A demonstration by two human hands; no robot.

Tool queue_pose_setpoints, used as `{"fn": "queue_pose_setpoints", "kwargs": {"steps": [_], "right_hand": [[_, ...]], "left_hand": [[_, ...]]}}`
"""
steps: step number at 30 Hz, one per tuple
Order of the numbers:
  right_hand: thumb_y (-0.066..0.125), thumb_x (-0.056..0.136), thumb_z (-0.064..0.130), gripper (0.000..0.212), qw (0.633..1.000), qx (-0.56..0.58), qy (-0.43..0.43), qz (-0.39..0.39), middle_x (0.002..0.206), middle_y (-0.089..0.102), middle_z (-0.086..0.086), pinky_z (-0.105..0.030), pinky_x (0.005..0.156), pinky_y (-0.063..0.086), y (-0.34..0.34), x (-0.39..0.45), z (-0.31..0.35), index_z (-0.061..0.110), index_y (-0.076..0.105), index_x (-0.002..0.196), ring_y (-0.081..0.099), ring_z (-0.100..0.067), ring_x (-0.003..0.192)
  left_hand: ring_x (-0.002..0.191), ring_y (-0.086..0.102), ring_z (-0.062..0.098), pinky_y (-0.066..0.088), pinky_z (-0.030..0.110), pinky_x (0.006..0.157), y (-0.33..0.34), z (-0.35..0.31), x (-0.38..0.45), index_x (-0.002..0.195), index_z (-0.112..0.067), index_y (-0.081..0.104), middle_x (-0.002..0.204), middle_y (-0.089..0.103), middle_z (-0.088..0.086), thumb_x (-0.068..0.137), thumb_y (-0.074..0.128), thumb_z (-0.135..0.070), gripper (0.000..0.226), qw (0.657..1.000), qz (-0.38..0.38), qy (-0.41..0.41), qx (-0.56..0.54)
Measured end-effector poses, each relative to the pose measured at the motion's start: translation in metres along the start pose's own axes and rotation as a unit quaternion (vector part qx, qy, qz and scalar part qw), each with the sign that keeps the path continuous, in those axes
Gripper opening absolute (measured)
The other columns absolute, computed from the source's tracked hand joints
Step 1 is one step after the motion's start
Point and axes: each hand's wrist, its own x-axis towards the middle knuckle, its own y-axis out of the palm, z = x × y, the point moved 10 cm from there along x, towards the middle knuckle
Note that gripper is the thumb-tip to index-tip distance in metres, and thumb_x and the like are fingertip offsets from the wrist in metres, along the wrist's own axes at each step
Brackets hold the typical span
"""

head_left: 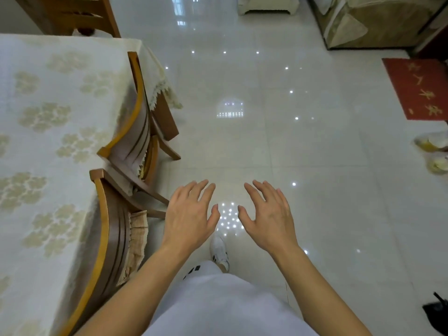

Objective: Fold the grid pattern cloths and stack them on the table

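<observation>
Standing beside the table [48, 141] with both hands held out over the tiled floor [303, 166], palms down.

Left hand [188, 215] and right hand [269, 218] hover side by side, a small gap between the thumbs; the fingers [203, 190] of each are spread, nearly straight, and hold nothing. No grid pattern cloth can be made out anywhere in view. The table carries a cream tablecloth [43, 112] with pale flower clusters, its fringe hanging over the far right corner. Two wooden chairs [135, 122] are pushed in along the table's right edge, the nearer one [109, 238] just left of the left forearm. A white shoe [219, 251] shows on the floor below the hands. A red mat [417, 88] lies well apart at the right, with slippers [434, 154] near it.
</observation>
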Motion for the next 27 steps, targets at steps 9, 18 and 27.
{"fn": "queue_pose_setpoints", "kwargs": {"steps": [9,18,27], "right_hand": [[0.035,0.091,0.055,0.063,1.0,-0.006,-0.023,0.007,0.148,0.05,-0.002,-0.042,0.12,0.022,-0.005,0.154,0.017,0.022,0.052,0.142,0.04,-0.023,0.141],[0.034,0.09,0.056,0.064,0.999,0.014,-0.047,0.012,0.146,0.052,-0.002,-0.046,0.12,0.026,-0.011,0.299,0.007,0.022,0.054,0.14,0.042,-0.025,0.14],[0.037,0.091,0.054,0.061,0.993,0.025,-0.107,0.03,0.143,0.055,-0.003,-0.049,0.117,0.032,-0.041,0.492,-0.023,0.02,0.056,0.139,0.046,-0.026,0.136]], "left_hand": [[0.127,0.052,0.022,0.04,0.045,0.109,-0.028,0.064,0.136,0.138,-0.017,0.054,0.138,0.058,0.004,0.095,0.047,-0.043,0.051,0.999,-0.028,-0.042,-0.001],[0.129,0.05,0.022,0.04,0.044,0.109,-0.036,0.083,0.27,0.14,-0.018,0.052,0.139,0.057,0.003,0.096,0.045,-0.044,0.052,0.996,-0.034,-0.084,-0.001],[0.128,0.051,0.021,0.04,0.044,0.109,-0.051,0.082,0.443,0.138,-0.017,0.054,0.14,0.057,0.003,0.096,0.049,-0.041,0.049,0.989,-0.043,-0.143,0.003]]}}
